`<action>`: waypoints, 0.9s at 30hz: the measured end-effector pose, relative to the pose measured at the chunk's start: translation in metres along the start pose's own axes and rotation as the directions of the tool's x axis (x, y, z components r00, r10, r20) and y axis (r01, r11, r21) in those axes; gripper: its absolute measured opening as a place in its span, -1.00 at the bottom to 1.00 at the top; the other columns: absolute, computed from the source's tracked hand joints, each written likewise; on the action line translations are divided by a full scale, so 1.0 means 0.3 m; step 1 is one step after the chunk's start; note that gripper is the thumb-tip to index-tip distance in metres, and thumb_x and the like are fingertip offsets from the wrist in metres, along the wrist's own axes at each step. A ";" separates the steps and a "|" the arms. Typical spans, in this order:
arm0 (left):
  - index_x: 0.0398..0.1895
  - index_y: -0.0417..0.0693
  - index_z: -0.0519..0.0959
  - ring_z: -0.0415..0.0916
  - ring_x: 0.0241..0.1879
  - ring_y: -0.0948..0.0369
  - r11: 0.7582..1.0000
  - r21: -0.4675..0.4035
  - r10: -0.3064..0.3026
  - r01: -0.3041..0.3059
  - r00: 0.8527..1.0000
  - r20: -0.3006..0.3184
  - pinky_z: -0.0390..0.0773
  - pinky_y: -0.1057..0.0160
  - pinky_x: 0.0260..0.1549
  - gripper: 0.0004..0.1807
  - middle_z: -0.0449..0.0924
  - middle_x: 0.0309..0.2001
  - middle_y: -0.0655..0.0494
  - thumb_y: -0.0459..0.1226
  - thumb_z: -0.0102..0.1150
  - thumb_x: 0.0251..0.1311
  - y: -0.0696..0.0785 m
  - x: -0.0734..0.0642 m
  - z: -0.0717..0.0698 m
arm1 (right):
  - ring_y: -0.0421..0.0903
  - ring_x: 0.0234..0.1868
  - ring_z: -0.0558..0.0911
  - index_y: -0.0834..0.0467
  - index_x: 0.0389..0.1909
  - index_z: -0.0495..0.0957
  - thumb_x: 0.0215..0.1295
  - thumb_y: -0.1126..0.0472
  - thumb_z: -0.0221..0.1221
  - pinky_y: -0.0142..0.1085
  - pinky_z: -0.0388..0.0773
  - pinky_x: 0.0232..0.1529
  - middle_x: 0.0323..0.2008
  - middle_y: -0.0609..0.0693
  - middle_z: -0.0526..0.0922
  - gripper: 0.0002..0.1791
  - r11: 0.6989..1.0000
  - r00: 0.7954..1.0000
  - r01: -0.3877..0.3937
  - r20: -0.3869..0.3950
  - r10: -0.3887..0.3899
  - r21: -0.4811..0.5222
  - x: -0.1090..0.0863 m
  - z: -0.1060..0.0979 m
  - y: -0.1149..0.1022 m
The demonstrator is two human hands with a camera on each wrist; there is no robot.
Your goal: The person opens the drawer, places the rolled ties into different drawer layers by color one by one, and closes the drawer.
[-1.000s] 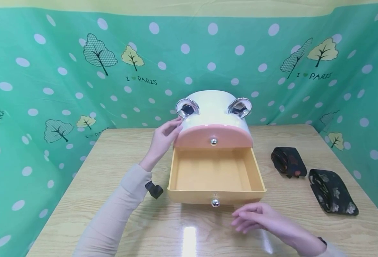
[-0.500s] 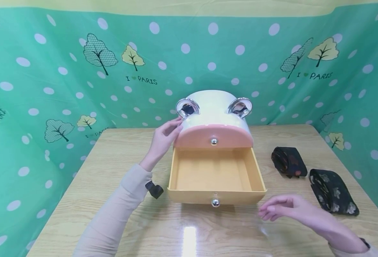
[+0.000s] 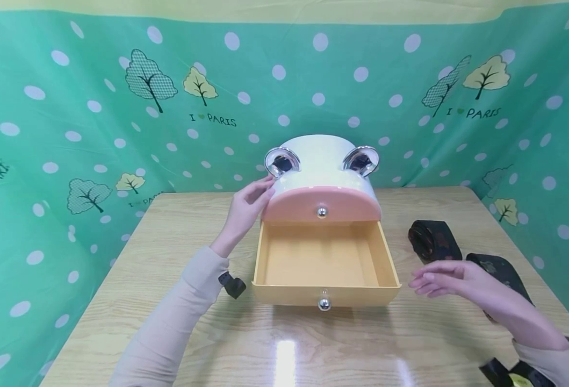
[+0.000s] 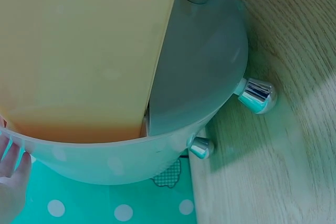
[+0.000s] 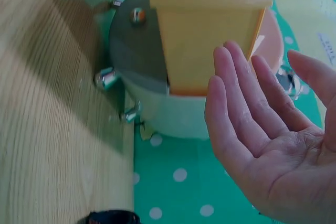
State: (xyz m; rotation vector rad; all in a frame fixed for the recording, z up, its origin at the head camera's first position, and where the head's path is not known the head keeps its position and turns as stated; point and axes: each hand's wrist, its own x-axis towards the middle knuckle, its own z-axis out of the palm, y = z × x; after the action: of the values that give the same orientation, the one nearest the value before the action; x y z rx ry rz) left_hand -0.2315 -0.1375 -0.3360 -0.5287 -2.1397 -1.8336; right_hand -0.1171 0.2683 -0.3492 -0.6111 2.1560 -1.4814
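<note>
Head view: nearer dark bundle (image 3: 503,271) largely covered by the right hand (image 3: 446,277) and wrist, with only its back part and a sliver of lower edge in sight; farther dark bundle (image 3: 436,236) just beyond, near edge partly masked too. Right sleeve (image 3: 560,363) cut off at the corner, and beneath it a black gadget (image 3: 516,373), cropped and hard to make out. Right hand extended inward from the right, fingers loosely bent, free of any hold, just beside the pulled-out yellow drawer (image 3: 323,295) of the white box (image 3: 319,153), at the middle of the wooden table (image 3: 168,236). Left hand (image 3: 247,208) at the box's left side below a chrome ear (image 3: 282,163), fingers long and laid against the wall, not clamped; fingertips hard to see. Left wrist view: just a slice of left hand at the left edge, fingers apart at the box's rim; drawer cropped above, grey front (image 4: 205,61) in shadow. Right wrist view: drawer partly hidden behind gently curved fingers, palm exposed, thumb well apart; dark shape (image 5: 110,217) cut off below, too little to identify.
</note>
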 end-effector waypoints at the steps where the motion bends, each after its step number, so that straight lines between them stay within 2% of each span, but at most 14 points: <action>1: -0.06 -0.33 0.47 0.33 0.12 0.17 1.000 0.000 0.005 -0.005 1.000 -0.001 0.34 0.34 0.10 -0.67 0.40 0.12 -0.05 -0.32 0.10 0.13 -0.002 0.000 0.000 | -0.09 -0.17 0.60 0.37 0.00 0.37 0.36 0.28 -0.16 -0.29 0.58 -0.20 -0.17 0.02 0.62 -0.69 1.000 1.000 -0.008 -0.015 0.007 -0.012 0.004 -0.010 0.004; 4: -0.07 -0.32 0.48 0.34 0.11 0.18 1.000 -0.005 0.013 -0.013 1.000 -0.005 0.35 0.35 0.09 -0.68 0.41 0.11 -0.04 -0.30 0.11 0.13 -0.005 0.000 -0.001 | -0.13 -0.16 0.59 0.41 0.05 0.31 0.37 0.21 -0.15 -0.30 0.58 -0.19 -0.15 0.02 0.61 -0.62 0.997 0.996 -0.063 -0.068 0.059 -0.050 0.016 -0.036 0.009; 8: -0.07 -0.31 0.48 0.34 0.11 0.20 1.000 -0.004 0.009 -0.009 1.000 -0.005 0.35 0.36 0.09 -0.68 0.41 0.11 -0.03 -0.30 0.11 0.13 -0.004 -0.001 -0.001 | -0.20 -0.15 0.58 0.45 0.11 0.23 0.37 0.11 -0.14 -0.34 0.57 -0.17 -0.10 0.13 0.57 -0.50 0.990 0.984 -0.129 -0.130 0.120 -0.060 0.031 -0.078 0.030; 10: -0.07 -0.30 0.48 0.34 0.11 0.21 1.000 -0.002 0.006 -0.006 1.000 -0.004 0.35 0.37 0.09 -0.68 0.41 0.11 -0.02 -0.29 0.11 0.13 -0.003 -0.001 -0.001 | -0.19 -0.15 0.59 0.43 0.12 0.23 0.38 0.14 -0.17 -0.37 0.56 -0.17 -0.09 0.16 0.57 -0.53 0.997 0.990 -0.080 -0.122 0.076 -0.022 0.043 -0.112 0.067; 14: -0.07 -0.29 0.49 0.35 0.10 0.23 1.000 -0.002 0.006 -0.006 1.000 -0.003 0.35 0.37 0.08 -0.68 0.41 0.11 -0.01 -0.29 0.11 0.13 -0.003 -0.001 0.000 | -0.17 -0.17 0.60 0.48 0.12 0.21 0.37 0.17 -0.15 -0.35 0.57 -0.18 -0.13 0.12 0.59 -0.52 0.999 0.987 -0.033 -0.156 0.035 0.015 0.070 -0.160 0.118; 16: -0.07 -0.28 0.49 0.35 0.10 0.23 1.000 0.003 0.006 -0.006 1.000 -0.003 0.35 0.37 0.08 -0.67 0.41 0.11 0.00 -0.28 0.11 0.13 -0.003 0.000 0.000 | -0.17 -0.17 0.61 0.43 0.14 0.22 0.38 0.19 -0.16 -0.35 0.58 -0.19 -0.12 0.09 0.60 -0.55 1.000 0.986 -0.012 -0.164 0.015 0.023 0.088 -0.202 0.177; 17: -0.07 -0.27 0.49 0.35 0.10 0.23 1.000 0.007 0.005 -0.005 1.000 -0.003 0.35 0.37 0.08 -0.67 0.41 0.11 0.00 -0.28 0.11 0.13 -0.003 0.000 0.000 | -0.17 -0.18 0.61 0.46 0.14 0.19 0.37 0.14 -0.14 -0.32 0.58 -0.19 -0.12 0.10 0.60 -0.50 0.998 0.977 -0.061 -0.203 0.057 -0.015 0.093 -0.211 0.186; 19: -0.07 -0.27 0.49 0.35 0.10 0.23 1.000 0.013 0.002 -0.002 1.000 -0.005 0.35 0.38 0.08 -0.67 0.42 0.11 0.01 -0.27 0.11 0.13 -0.002 -0.001 -0.001 | -0.19 -0.16 0.60 0.26 0.18 0.25 0.36 0.09 -0.13 -0.35 0.58 -0.19 -0.10 0.02 0.60 -0.54 0.997 0.971 -0.078 -0.227 0.072 -0.015 0.116 -0.277 0.299; 20: -0.07 -0.27 0.49 0.35 0.10 0.23 1.000 0.016 0.001 -0.001 1.000 -0.006 0.36 0.37 0.08 -0.67 0.42 0.11 0.01 -0.27 0.11 0.13 -0.002 -0.001 -0.001 | -0.21 -0.15 0.59 0.26 0.19 0.23 0.36 0.08 -0.14 -0.35 0.58 -0.19 -0.09 0.01 0.59 -0.53 0.995 0.966 -0.098 -0.244 0.087 -0.036 0.119 -0.286 0.303; 21: -0.07 -0.26 0.49 0.35 0.10 0.23 1.000 0.019 -0.001 0.001 1.000 -0.007 0.36 0.38 0.08 -0.67 0.42 0.11 0.01 -0.27 0.11 0.13 -0.002 0.000 -0.001 | -0.25 -0.15 0.59 0.15 0.15 0.29 0.36 0.08 -0.14 -0.38 0.57 -0.20 -0.11 -0.07 0.60 -0.60 0.994 0.964 -0.102 -0.252 0.089 -0.039 0.120 -0.293 0.302; 22: -0.07 -0.26 0.49 0.35 0.10 0.23 1.000 0.018 -0.003 0.003 1.000 -0.007 0.36 0.37 0.07 -0.67 0.42 0.11 0.01 -0.27 0.11 0.13 -0.001 0.000 -0.001 | -0.28 -0.16 0.58 0.15 0.15 0.29 0.36 0.07 -0.14 -0.41 0.57 -0.20 -0.13 -0.13 0.60 -0.60 0.993 0.961 -0.110 -0.261 0.092 -0.054 0.120 -0.298 0.294; 23: -0.07 -0.26 0.49 0.35 0.10 0.22 1.000 0.019 -0.004 0.004 1.000 -0.007 0.36 0.37 0.07 -0.67 0.42 0.11 0.01 -0.27 0.11 0.13 0.000 0.000 -0.001 | -0.31 -0.16 0.57 0.17 0.16 0.27 0.36 0.05 -0.14 -0.40 0.56 -0.20 -0.12 -0.11 0.59 -0.57 0.987 0.951 -0.141 -0.288 0.112 -0.082 0.119 -0.293 0.270; 26: -0.06 -0.26 0.49 0.36 0.10 0.22 1.000 0.022 -0.007 0.007 1.000 -0.007 0.37 0.37 0.07 -0.67 0.41 0.11 0.01 -0.27 0.11 0.13 -0.001 0.001 -0.001 | -0.38 -0.20 0.55 0.23 0.14 0.28 0.36 0.07 -0.14 -0.40 0.57 -0.23 -0.12 -0.11 0.59 -0.57 0.981 0.949 -0.139 -0.303 0.092 -0.138 0.116 -0.296 0.225; 27: -0.06 -0.26 0.49 0.35 0.10 0.22 1.000 0.021 -0.008 0.008 1.000 -0.006 0.37 0.37 0.07 -0.67 0.41 0.11 0.01 -0.27 0.11 0.13 -0.001 0.001 0.000 | -0.36 -0.20 0.56 0.21 0.13 0.30 0.35 0.06 -0.12 -0.36 0.57 -0.22 -0.11 -0.09 0.59 -0.57 0.979 0.948 -0.137 -0.305 0.087 -0.148 0.122 -0.316 0.251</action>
State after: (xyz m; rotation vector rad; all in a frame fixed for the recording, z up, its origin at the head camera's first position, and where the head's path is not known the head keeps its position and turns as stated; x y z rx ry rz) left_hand -0.2319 -0.1376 -0.3362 -0.5101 -2.1582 -1.8124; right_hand -0.2102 0.3413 -0.3936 -0.3265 2.5198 -1.4150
